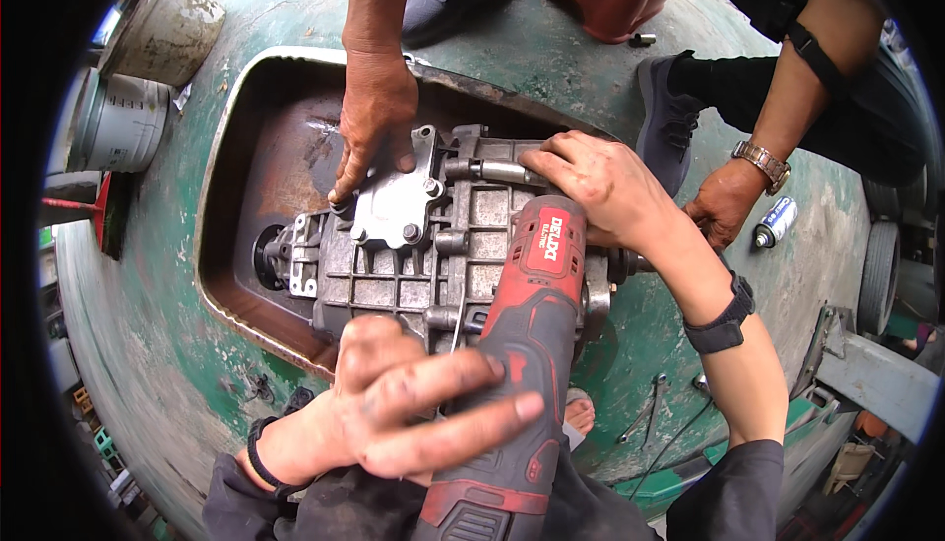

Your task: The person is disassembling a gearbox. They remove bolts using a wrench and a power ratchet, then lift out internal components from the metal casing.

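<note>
A ribbed metal gearbox casing (389, 290) lies across a rusty tray, with a bolted cover plate (389, 208) on top. A red-and-black cordless power tool (527, 329) slants over its right part. My right hand (600, 187) reaches past the tool's far end, fingers curled on a shiny metal socket (507, 172) in line with a bolt; its thumb is hidden. Over the tool's body is my left hand (404, 403), two fingers stretched out and apart, the others bent, nothing visible in it. It is slightly blurred. I cannot tell whether it touches the tool.
A co-worker's hand (379, 113) presses near the cover plate; their other hand (724, 204) is by the casing's right end. The tray's raised rim (212, 206) surrounds the casing's left side. Buckets (123, 123) stand left, a spray can (778, 221) lies right, and wrenches (650, 408) lie lower right.
</note>
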A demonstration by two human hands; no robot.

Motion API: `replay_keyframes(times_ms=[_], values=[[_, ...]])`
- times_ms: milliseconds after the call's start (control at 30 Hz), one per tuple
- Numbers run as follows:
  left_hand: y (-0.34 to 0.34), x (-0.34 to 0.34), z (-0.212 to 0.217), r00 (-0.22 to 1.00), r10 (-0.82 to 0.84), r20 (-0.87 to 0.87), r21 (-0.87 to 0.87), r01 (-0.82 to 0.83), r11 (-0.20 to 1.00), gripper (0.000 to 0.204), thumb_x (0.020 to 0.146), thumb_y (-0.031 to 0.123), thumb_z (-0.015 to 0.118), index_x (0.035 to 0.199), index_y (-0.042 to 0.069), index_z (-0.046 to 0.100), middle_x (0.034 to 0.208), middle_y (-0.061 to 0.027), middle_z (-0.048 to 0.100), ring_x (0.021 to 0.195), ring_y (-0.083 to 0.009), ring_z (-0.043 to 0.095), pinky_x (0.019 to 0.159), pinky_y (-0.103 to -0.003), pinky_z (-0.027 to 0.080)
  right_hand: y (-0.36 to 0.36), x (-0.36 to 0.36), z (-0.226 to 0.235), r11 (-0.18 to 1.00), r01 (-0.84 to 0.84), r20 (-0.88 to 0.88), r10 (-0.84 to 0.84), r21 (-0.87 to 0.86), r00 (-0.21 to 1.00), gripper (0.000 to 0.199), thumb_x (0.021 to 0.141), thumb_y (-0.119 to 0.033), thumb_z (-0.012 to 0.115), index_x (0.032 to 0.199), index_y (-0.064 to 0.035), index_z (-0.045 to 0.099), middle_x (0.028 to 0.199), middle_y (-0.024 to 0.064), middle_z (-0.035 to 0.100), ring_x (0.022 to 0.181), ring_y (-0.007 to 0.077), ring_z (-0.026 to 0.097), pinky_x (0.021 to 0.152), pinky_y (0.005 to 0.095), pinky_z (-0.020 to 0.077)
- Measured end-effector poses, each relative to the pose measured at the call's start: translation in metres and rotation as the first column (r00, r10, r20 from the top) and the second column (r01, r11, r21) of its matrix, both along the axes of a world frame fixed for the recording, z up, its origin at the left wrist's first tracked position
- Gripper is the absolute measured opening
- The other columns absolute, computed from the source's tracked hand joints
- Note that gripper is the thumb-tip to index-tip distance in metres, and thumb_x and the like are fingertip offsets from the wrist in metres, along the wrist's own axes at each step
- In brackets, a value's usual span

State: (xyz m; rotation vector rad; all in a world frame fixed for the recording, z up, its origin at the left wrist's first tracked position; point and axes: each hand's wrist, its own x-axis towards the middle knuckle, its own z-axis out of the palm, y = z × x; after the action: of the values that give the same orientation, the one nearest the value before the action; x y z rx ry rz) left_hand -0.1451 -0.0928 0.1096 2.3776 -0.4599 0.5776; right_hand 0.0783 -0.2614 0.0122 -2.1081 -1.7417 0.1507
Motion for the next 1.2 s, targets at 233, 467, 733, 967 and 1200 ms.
replay_keyframes(times_ms=[233, 467, 733, 967, 1200], values=[[0.007, 0.025, -0.055, 0.744, 0.307, -0.594, 0.146, -0.275, 0.950, 0.077, 0.066, 0.028, 0.081, 0.128, -0.002, 0.046, 0.117, -0.0212, 0.047, 0.106, -0.0380, 0.045, 0.094, -0.047, 0.039, 0.000, -0.005, -0.002, 0.998, 0.042, 0.020, -0.043, 0.056, 0.999, 0.055, 0.058, -0.004, 0.072, 0.111, 0.0005, 0.059, 0.101, 0.0145, 0.061, 0.094, 0.0334, 0.062, 0.077, 0.0394, 0.0541], [0.003, 0.025, -0.064, 0.763, 0.337, -0.552, 0.184, -0.283, 0.941, 0.066, 0.076, 0.022, 0.072, 0.127, -0.006, 0.043, 0.116, -0.0226, 0.045, 0.107, -0.0387, 0.044, 0.094, -0.047, 0.039, -0.004, -0.009, -0.007, 0.999, 0.041, 0.074, -0.042, 0.020, 0.996, 0.051, 0.065, -0.014, 0.073, 0.111, 0.0049, 0.060, 0.106, 0.0206, 0.065, 0.093, 0.0341, 0.066, 0.078, 0.0381, 0.0547], [0.004, 0.026, -0.059, 0.748, 0.315, -0.584, 0.180, -0.259, 0.949, 0.066, 0.076, 0.023, 0.071, 0.128, -0.006, 0.041, 0.116, -0.0221, 0.045, 0.107, -0.0387, 0.043, 0.095, -0.047, 0.038, 0.003, -0.015, -0.014, 0.975, 0.144, 0.035, -0.152, 0.170, 0.988, 0.026, 0.075, -0.013, 0.073, 0.095, 0.0021, 0.065, 0.091, 0.0182, 0.068, 0.082, 0.0320, 0.068, 0.069, 0.0363, 0.0563], [0.004, 0.026, -0.058, 0.734, 0.308, -0.605, 0.192, -0.241, 0.951, 0.063, 0.079, 0.024, 0.067, 0.128, -0.007, 0.041, 0.116, -0.0242, 0.045, 0.107, -0.0400, 0.043, 0.095, -0.048, 0.038, 0.005, -0.016, -0.009, 0.981, 0.146, -0.002, -0.147, 0.128, 0.989, 0.031, 0.069, -0.012, 0.071, 0.097, 0.0003, 0.063, 0.095, 0.0200, 0.067, 0.085, 0.0345, 0.067, 0.072, 0.0384, 0.0556], [0.005, 0.022, -0.062, 0.723, 0.314, -0.616, 0.168, -0.269, 0.948, 0.055, 0.081, 0.022, 0.065, 0.124, -0.006, 0.045, 0.115, -0.0253, 0.045, 0.106, -0.0407, 0.045, 0.094, -0.048, 0.039, 0.007, -0.012, 0.001, 0.993, 0.119, -0.026, -0.119, 0.004, 0.993, 0.042, 0.060, -0.013, 0.074, 0.099, -0.0019, 0.063, 0.093, 0.0169, 0.067, 0.080, 0.0343, 0.067, 0.069, 0.0388, 0.0552]])
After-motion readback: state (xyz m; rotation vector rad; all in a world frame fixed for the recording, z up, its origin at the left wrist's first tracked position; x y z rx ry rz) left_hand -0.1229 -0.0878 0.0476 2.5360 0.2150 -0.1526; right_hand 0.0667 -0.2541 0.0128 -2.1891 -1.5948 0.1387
